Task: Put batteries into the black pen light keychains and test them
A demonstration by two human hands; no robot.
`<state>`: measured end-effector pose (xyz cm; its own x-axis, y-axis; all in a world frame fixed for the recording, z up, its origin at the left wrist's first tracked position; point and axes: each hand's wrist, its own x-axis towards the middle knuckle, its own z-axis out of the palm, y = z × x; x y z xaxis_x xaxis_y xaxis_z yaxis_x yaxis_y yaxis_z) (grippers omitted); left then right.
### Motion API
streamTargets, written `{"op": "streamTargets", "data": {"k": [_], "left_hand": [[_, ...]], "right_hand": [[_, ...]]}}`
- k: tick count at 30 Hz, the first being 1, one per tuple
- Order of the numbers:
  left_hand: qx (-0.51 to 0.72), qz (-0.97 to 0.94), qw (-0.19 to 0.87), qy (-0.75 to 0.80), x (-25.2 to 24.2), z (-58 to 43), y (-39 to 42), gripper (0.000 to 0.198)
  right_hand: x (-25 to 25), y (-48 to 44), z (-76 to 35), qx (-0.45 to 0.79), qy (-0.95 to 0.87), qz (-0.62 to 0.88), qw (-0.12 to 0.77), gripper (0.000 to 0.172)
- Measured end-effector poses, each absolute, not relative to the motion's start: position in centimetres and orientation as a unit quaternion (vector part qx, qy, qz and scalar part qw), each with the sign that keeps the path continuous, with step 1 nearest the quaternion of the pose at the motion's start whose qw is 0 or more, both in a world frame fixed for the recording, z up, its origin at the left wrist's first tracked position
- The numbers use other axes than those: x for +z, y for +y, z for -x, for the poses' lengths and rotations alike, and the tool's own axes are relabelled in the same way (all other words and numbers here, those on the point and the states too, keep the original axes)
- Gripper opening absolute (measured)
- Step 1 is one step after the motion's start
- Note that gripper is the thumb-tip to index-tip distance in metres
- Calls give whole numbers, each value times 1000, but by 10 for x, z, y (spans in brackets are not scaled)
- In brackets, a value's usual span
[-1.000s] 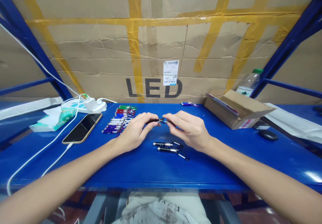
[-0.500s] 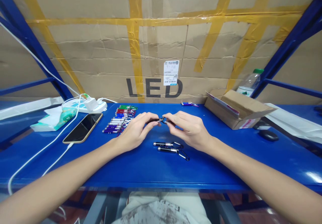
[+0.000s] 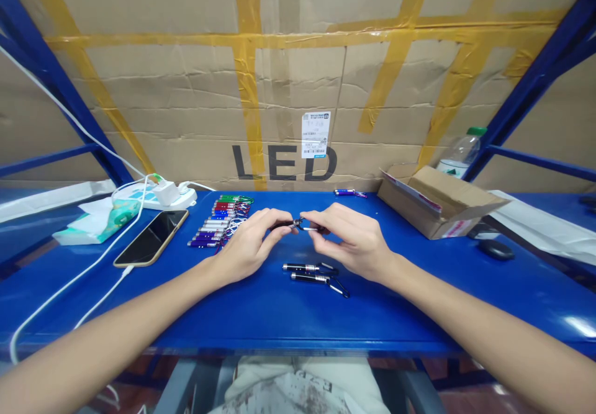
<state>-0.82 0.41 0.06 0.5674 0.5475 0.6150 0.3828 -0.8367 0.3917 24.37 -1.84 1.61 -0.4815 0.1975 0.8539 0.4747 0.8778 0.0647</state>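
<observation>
Both hands meet above the blue counter (image 3: pixel 419 315): left hand (image 3: pixel 249 243) grip pinches a small black keychain flashlight (image 3: pixel 285 223), right hand (image 3: pixel 354 240) grip pinches its metal clip (image 3: pixel 305 226). Two similar black flashlights (image 3: pixel 310 272) lie just below.

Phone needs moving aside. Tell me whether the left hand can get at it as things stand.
Probably yes. The phone lies flat and uncovered on the table, left of the left hand; only the row of small torches lies between, low enough to pass over. It holds a black torch, though.

place: packing workshop | blue steel rack bench (image 3: pixel 261 315) | taped cardboard cartons (image 3: pixel 186 91)
</observation>
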Motion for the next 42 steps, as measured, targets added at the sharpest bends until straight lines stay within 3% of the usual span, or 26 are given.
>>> {"op": "streamTargets", "data": {"k": [11,17,42], "left_hand": [[395,-889,22,232,-1,11,5,22],[390,-890,31,233,0,10,4,22],[380,-894,37,235,-1,10,4,23]], "right_hand": [[21,-26,-241,-123,-844,208,478,29],[21,-27,-241,-133,-843,199,481,21],[21,-26,-240,-139,-843,204,477,22]]}}
